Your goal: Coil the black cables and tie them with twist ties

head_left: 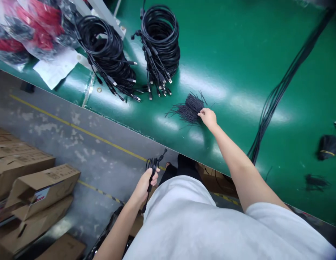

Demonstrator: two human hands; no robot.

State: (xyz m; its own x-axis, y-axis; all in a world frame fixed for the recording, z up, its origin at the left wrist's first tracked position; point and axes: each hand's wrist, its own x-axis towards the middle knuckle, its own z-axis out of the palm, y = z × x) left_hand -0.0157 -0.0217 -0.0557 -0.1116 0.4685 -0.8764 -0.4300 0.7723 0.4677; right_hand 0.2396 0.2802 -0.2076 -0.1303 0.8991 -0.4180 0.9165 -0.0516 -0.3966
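My left hand (147,182) is closed around a coiled black cable (154,165), holding it in front of my body, off the table's front edge. One cable end with a small plug points up out of the coil. Over on the green table, the thumb and forefinger of my right hand (208,117) pinch at the right edge of a pile of thin black twist ties (192,107). How many ties lie between those fingertips is hidden. Two tall stacks of coiled black cables, a left stack (107,54) and a right stack (161,45), stand behind the pile, their metal plugs facing me.
Long loose black cables (276,97) run across the table (224,47) on the right. A black bundle (329,146) lies near the right edge. Bagged red and black items (35,27) fill the back left. Cardboard boxes (46,180) stand on the floor at left.
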